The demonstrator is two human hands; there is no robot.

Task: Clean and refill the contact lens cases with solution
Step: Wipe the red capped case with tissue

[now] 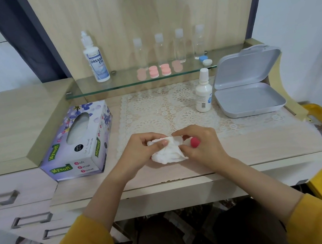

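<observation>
**Desk:** What are the hands doing at the front of the desk (244, 151)?

**Photographer:** Both are working just above the near edge of the lace mat (154, 110). The left hand (139, 149) is pinching a crumpled white tissue (167, 155), with its fingers curled and its thumb pressing on top. The right hand (203, 146) is curling round a lens case (194, 142). The case's red-capped end is showing between the fingers, and the tissue is bunching against its other end.

**Desk:** Where is the solution sitting?

**Photographer:** A tall solution bottle (96, 64) is standing upright at the left of the glass shelf (109, 86). A small white bottle (203, 94) is standing on the mat, just beside an open grey tin (251, 100).

**Desk:** And the other cases?

**Photographer:** Pink lens cases (153, 71) are lying in a row on the shelf in front of four clear bottles (160, 48). A blue-and-white case (205, 61) is lying at the row's right end. A tissue box (77, 142) is sitting left of the hands.
</observation>
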